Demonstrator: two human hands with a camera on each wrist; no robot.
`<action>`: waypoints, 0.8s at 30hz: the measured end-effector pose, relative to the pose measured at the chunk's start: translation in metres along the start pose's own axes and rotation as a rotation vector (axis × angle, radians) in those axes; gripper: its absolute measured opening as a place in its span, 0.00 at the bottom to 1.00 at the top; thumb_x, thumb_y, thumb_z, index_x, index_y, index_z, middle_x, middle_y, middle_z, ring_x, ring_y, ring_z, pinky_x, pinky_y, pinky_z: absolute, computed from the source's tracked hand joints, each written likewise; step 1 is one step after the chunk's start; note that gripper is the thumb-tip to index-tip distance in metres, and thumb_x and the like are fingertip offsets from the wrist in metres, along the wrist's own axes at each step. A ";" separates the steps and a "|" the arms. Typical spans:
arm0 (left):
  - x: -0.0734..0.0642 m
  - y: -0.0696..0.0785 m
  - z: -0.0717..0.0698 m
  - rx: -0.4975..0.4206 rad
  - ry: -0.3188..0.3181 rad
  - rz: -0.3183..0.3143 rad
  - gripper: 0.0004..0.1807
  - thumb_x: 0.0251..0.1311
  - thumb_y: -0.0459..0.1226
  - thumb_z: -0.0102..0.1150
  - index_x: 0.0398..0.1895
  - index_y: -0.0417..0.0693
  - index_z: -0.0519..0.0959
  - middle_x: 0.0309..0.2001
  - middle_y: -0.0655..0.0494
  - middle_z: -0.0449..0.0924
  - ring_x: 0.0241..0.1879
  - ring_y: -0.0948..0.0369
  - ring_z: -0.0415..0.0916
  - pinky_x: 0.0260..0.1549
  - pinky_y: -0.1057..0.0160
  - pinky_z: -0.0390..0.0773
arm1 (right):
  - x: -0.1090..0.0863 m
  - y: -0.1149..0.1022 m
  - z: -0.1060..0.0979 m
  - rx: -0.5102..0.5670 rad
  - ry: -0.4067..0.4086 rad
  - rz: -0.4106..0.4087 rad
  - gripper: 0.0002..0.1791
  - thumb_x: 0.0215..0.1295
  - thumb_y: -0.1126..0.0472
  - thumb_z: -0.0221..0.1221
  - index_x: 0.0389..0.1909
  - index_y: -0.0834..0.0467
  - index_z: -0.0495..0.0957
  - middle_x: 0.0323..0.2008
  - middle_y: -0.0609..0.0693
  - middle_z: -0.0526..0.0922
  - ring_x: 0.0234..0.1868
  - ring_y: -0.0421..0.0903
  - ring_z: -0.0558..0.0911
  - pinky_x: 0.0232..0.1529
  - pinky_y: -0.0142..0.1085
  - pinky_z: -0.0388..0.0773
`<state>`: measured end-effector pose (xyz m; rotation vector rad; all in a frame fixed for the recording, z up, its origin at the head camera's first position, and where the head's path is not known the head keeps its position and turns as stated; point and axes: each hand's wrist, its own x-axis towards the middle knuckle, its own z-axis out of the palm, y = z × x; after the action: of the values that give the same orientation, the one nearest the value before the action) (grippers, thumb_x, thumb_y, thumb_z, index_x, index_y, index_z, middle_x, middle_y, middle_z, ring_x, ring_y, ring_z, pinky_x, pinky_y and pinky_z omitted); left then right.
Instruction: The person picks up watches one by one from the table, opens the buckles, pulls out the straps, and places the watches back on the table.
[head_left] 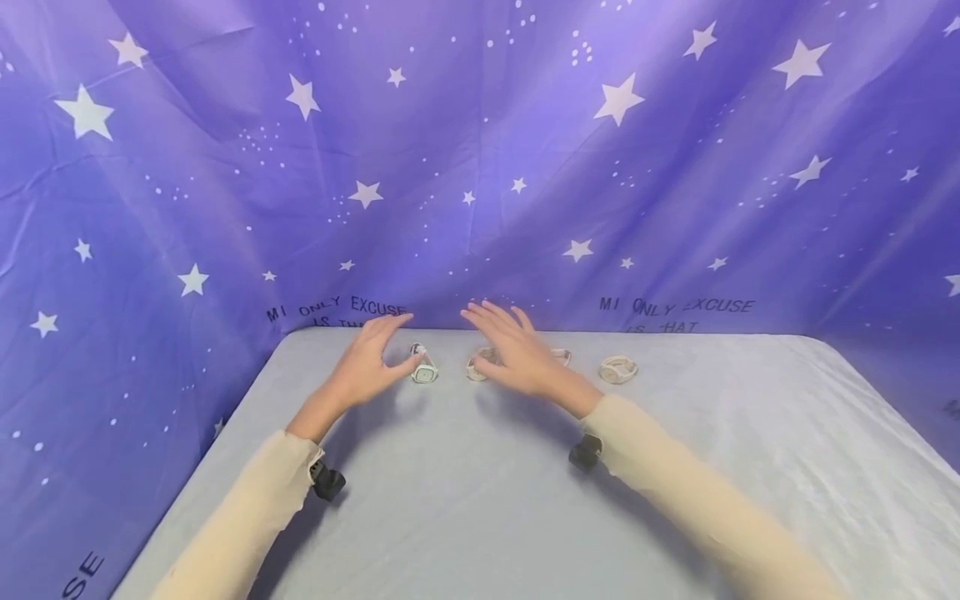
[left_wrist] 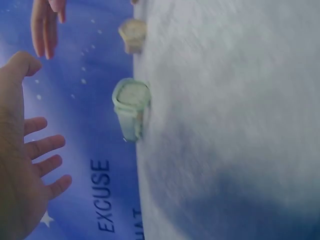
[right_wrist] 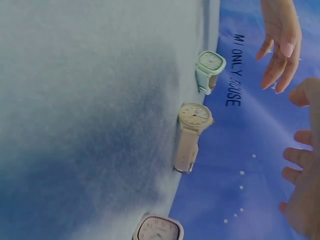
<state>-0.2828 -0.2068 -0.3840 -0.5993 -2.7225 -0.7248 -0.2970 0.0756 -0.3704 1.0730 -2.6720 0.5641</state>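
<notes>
My left hand (head_left: 365, 364) hovers over the table at the left, fingers spread and holding nothing. Its thumb overlaps a mint green wristwatch (head_left: 425, 375) with a squarish face in the head view. To the right, my right hand (head_left: 517, 354) is raised with its fingers extended and nothing in its grasp. Partly behind that hand is a beige wristwatch (right_wrist: 195, 115) with a round dial, strap fastened in a loop. A pale pinkish wristwatch (right_wrist: 159, 229) with a squarish face is mostly hidden behind the right hand in the head view.
Another pale beige wristwatch (head_left: 618, 369) lies farther right in the same row. The watches sit near the back of a table (head_left: 480, 500) with a light grey cloth. A purple-blue starred curtain (head_left: 465, 150) with printed lettering hangs behind and at the sides.
</notes>
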 end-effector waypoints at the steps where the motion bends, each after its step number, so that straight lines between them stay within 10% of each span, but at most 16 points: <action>1: 0.001 -0.004 0.000 0.014 0.001 0.009 0.42 0.63 0.53 0.65 0.76 0.49 0.63 0.75 0.40 0.63 0.76 0.40 0.56 0.70 0.29 0.60 | 0.004 0.000 0.002 -0.009 -0.002 -0.009 0.39 0.72 0.46 0.50 0.80 0.55 0.55 0.80 0.56 0.57 0.81 0.59 0.53 0.79 0.66 0.41; 10: 0.006 -0.021 0.002 0.217 -0.049 0.094 0.43 0.58 0.56 0.65 0.73 0.43 0.68 0.70 0.40 0.71 0.74 0.39 0.60 0.73 0.34 0.59 | 0.031 -0.005 0.021 -0.081 -0.090 -0.068 0.37 0.73 0.49 0.55 0.78 0.55 0.58 0.79 0.56 0.59 0.81 0.58 0.56 0.79 0.65 0.45; 24: 0.014 -0.031 0.006 0.348 -0.210 0.054 0.44 0.58 0.57 0.61 0.73 0.42 0.67 0.71 0.39 0.70 0.74 0.39 0.60 0.73 0.33 0.58 | 0.059 -0.005 0.050 -0.185 -0.213 -0.080 0.40 0.69 0.47 0.58 0.78 0.56 0.59 0.77 0.59 0.62 0.79 0.59 0.59 0.78 0.64 0.48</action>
<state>-0.3100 -0.2240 -0.3971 -0.6928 -2.9104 -0.1726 -0.3379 0.0142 -0.3953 1.2400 -2.7762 0.1923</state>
